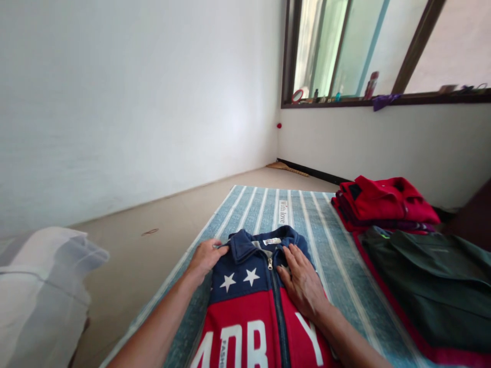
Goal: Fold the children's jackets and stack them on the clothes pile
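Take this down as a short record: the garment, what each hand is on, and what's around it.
Garment: navy and red zip-up jacket with white stars, lying on a striped blue mat
Left hand: on the jacket's collar
Right hand: flat on the jacket's chest, beside the zip
Beside: stack of folded clothes, red on top; dark green garment
Beyond: window ledge with small items

At top center, "With love" runs vertically on a white label [283,212] on the striped blue mat [249,214]. At lower center, the jacket's [245,312] red front bears large white letters, roughly "4DB" and "Y", with small upright "FASH" among them. The collar tag [272,241] is too small to read.
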`<state>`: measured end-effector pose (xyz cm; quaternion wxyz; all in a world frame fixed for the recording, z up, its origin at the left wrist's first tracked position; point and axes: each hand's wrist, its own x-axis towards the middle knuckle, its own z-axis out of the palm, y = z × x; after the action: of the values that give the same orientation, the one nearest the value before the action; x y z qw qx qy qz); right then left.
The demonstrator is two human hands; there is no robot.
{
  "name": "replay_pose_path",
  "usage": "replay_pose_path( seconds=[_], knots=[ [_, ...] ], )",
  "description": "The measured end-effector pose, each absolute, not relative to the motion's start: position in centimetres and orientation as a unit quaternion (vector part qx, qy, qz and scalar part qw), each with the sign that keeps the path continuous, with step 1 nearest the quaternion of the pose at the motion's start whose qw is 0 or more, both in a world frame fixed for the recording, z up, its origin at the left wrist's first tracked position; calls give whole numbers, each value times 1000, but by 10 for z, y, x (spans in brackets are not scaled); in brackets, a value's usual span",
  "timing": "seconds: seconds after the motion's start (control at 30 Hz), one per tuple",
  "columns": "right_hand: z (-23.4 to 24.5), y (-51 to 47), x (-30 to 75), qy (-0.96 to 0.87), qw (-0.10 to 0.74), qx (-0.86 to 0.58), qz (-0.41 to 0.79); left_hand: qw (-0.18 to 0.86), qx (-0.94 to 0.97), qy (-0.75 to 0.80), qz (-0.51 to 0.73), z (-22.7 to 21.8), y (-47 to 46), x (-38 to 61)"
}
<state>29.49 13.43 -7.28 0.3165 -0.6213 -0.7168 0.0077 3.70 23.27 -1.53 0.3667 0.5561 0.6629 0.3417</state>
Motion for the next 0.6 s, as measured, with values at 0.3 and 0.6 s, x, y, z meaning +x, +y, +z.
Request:
replay_pose_path(
  seconds=[0.3,0.6],
  knots=[
    [-73,133,298,-684,378,-619,77,573,394,598,399,-13,234,41],
    [-54,140,311,-648,458,-588,159,620,403,548,392,-17,237,32]
  ],
)
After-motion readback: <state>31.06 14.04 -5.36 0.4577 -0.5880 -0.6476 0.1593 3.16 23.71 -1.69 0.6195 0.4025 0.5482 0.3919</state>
